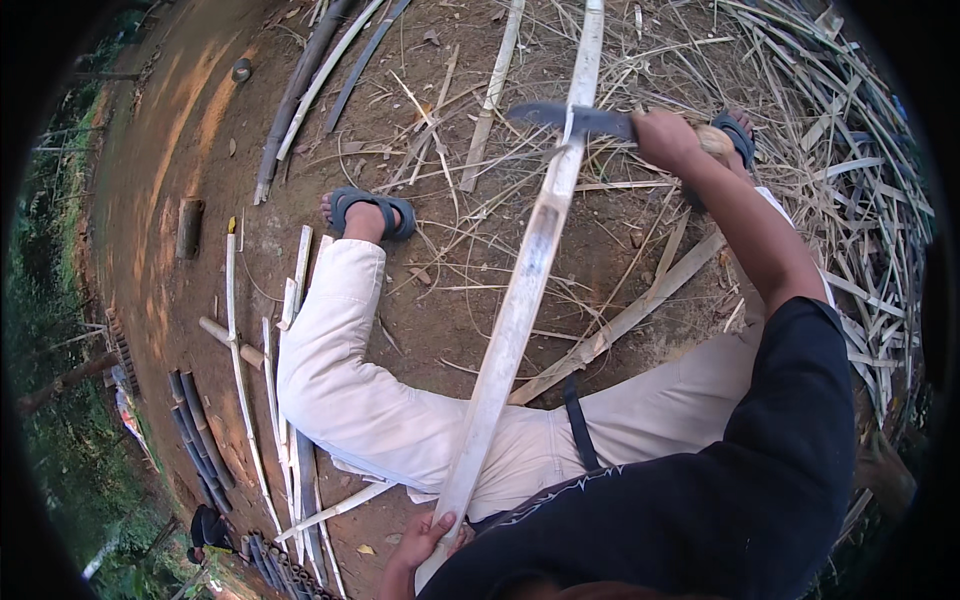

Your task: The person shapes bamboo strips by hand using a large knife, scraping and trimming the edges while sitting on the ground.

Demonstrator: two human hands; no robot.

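A long split bamboo strip (507,345) runs from beside my left hip across my lap and up past the far edge of view. Its near end is wrapped by the fingers of my left hand (425,540). My right hand (667,140) is closed round the handle of a dark-bladed machete (604,123), and the handle itself is mostly hidden. The blade lies crosswise over the strip, touching it, and a curled sliver of bamboo shows there. Darker marks stain the strip just below the blade.
Bamboo shavings (830,140) are heaped at the right. More bamboo strips (290,430) lie left of my leg, near dark bamboo poles (200,440). A wide strip (620,325) rests on the dirt between my legs. A person (207,530) is at the lower left.
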